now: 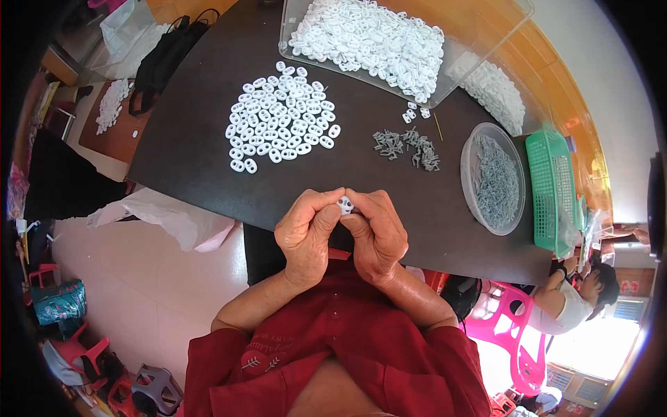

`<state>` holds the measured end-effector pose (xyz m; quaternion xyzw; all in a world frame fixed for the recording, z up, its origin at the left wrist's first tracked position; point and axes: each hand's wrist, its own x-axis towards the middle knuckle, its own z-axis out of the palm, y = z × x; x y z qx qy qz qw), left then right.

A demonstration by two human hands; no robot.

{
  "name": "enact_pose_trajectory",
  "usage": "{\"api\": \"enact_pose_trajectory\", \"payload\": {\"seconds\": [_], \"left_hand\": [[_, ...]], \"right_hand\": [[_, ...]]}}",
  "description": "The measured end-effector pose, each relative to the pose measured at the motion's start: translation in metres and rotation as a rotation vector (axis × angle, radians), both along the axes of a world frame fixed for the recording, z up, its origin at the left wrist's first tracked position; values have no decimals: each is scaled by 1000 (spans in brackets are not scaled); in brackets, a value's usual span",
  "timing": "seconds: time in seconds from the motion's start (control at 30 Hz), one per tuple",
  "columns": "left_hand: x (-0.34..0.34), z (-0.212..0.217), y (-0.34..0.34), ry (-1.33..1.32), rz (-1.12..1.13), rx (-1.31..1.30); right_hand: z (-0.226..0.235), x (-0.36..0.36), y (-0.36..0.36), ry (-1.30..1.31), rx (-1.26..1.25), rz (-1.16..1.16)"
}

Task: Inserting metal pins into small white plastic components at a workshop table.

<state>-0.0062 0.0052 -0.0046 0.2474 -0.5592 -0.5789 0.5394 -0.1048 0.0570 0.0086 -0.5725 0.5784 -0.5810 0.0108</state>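
Between my two hands, over the near edge of the dark table [194, 153], is a small white oval plastic piece with dark holes [345, 205]. My left hand [309, 233] pinches it from the left with thumb and forefinger. From the other side my right hand [377, 233] closes on the same piece, thumb and fingertips pressed to it. Beyond my hands lies a spread heap of similar white oval pieces [281, 118], each with two holes. To the right of that heap are small piles of short grey pins [417, 149].
A clear bin [281, 42] of white parts stands at the far side. At right are a round tub [467, 174] of grey pins and a green basket [552, 187]. A thin stick [438, 126] lies near the pins. Another person [566, 302] sits near a pink chair [511, 323].
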Motion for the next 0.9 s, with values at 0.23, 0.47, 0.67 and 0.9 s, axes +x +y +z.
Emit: {"api": "enact_pose_trajectory", "payload": {"seconds": [0.23, 0.47, 0.67, 0.9], "left_hand": [[1, 1, -1, -19, 0, -16], [1, -1, 3, -20, -12, -5], [-2, -2, 3, 17, 52, -32], [-6, -3, 4, -8, 115, -92]], "right_hand": [[-2, 5, 1, -14, 22, -25], [0, 4, 2, -27, 22, -17], [-1, 5, -1, 5, -26, -27], [-2, 6, -3, 49, -52, -62]]}}
